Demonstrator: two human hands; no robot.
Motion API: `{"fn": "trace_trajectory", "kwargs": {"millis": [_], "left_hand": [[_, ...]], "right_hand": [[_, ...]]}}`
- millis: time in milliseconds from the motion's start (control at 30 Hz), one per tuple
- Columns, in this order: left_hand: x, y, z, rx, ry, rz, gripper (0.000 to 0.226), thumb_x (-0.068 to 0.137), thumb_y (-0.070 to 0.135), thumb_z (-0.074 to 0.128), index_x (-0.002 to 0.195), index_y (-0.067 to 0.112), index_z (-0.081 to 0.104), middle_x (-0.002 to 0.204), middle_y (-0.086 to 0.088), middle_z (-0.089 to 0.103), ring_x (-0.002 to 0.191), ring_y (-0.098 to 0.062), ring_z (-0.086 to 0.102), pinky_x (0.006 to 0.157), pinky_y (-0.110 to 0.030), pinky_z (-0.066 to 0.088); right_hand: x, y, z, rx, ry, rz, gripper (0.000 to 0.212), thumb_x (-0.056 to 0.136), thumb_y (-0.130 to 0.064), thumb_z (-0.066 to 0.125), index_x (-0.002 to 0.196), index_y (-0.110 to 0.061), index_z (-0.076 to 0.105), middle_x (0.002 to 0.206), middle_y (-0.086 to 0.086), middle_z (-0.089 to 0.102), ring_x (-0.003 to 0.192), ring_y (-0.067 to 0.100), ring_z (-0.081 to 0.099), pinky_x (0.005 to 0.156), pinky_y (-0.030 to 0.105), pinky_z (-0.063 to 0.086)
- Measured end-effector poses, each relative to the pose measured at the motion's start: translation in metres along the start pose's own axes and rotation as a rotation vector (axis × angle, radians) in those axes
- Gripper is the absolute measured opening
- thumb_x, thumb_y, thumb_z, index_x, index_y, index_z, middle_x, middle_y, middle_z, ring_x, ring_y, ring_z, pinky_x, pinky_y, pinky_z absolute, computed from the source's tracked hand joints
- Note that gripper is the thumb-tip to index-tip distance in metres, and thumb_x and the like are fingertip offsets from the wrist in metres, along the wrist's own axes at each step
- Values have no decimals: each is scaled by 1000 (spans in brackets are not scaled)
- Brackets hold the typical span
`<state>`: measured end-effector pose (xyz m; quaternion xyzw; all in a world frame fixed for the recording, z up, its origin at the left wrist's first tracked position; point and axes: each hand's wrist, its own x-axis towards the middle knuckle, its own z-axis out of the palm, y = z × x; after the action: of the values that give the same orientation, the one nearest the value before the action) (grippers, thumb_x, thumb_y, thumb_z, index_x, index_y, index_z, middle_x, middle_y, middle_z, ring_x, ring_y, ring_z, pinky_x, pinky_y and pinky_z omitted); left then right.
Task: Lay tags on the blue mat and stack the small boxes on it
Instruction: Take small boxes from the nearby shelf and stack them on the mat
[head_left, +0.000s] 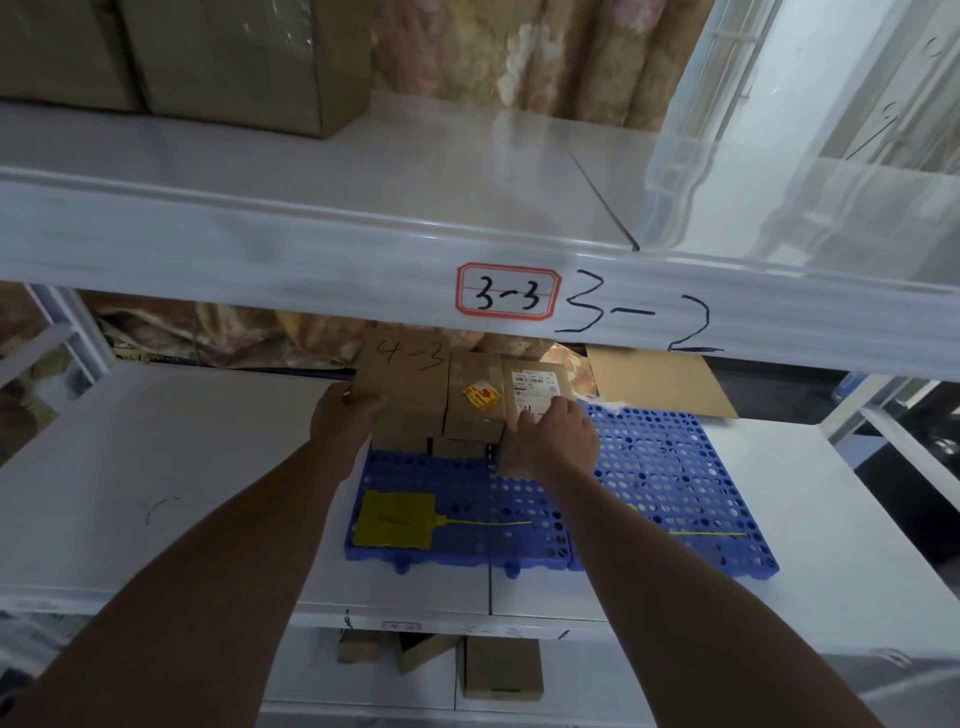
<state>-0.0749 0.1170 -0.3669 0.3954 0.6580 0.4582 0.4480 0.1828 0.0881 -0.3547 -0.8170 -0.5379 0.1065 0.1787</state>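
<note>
Two hands bracket the small boxes (474, 415) stacked at the back of the blue mat (654, 467) on the white shelf (156, 447). The left hand (344, 411) grips the left edge of the box marked 4-3 (410, 371), and the right hand (558, 441) clasps the near corner of the labelled box (535, 382), probably to squeeze the top row square over the lower boxes. One yellow tag (395, 519) lies flat at the mat's front left, apart from the stack, likely so it can be read; a second tag (706, 533) shows only its tail at front right, its body hidden by the forearm.
</note>
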Motion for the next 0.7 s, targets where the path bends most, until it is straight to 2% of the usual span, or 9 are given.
{"fn": "trace_trajectory", "kwargs": {"millis": [100, 233, 333, 500, 633, 700], "left_hand": [[-3, -1, 2, 25, 24, 27, 54, 90, 27, 75, 139, 15, 56, 124, -6, 63, 108, -34, 63, 95, -51, 52], [-2, -3, 5, 21, 28, 32, 48, 90, 27, 73, 135, 14, 58, 122, -10, 64, 105, -34, 62, 97, -54, 52], [-2, -2, 6, 8, 28, 20, 48, 93, 27, 70, 137, 14, 55, 116, -3, 59, 101, -30, 58, 96, -51, 50], [0, -5, 3, 7, 40, 38, 57, 94, 34, 69, 144, 18, 50, 136, -4, 56, 107, -29, 57, 87, -40, 44], [-3, -4, 1, 23, 63, 49, 69, 91, 44, 68, 150, 20, 43, 148, -6, 48, 121, -33, 55, 88, -44, 46], [-6, -1, 0, 37, 102, 56, 76, 87, 51, 67, 151, 18, 42, 153, -9, 44, 127, -34, 52, 96, -50, 48]], "right_hand": [[1, 4, 1, -16, -16, 66, 53, 97, -46, 46, 136, -11, 46, 142, 12, 49, 133, 34, 43, 112, 46, 33], [1, 10, -1, -18, -35, 47, 50, 97, -42, 47, 135, -9, 46, 139, 14, 50, 130, 34, 44, 109, 44, 34], [3, 16, -1, -26, -13, 16, 51, 98, -43, 47, 135, -9, 47, 136, 12, 52, 129, 31, 46, 108, 44, 35], [2, 20, -2, -19, 44, -68, 45, 99, -38, 41, 133, -11, 52, 135, 8, 56, 126, 28, 49, 108, 43, 36], [5, 25, 1, 3, 83, -136, 46, 102, -38, 32, 134, -14, 55, 137, 6, 58, 128, 25, 49, 111, 45, 36], [4, 27, 1, -16, 86, -169, 51, 104, -39, 26, 140, -15, 53, 144, 6, 55, 136, 24, 46, 116, 45, 32]]}}
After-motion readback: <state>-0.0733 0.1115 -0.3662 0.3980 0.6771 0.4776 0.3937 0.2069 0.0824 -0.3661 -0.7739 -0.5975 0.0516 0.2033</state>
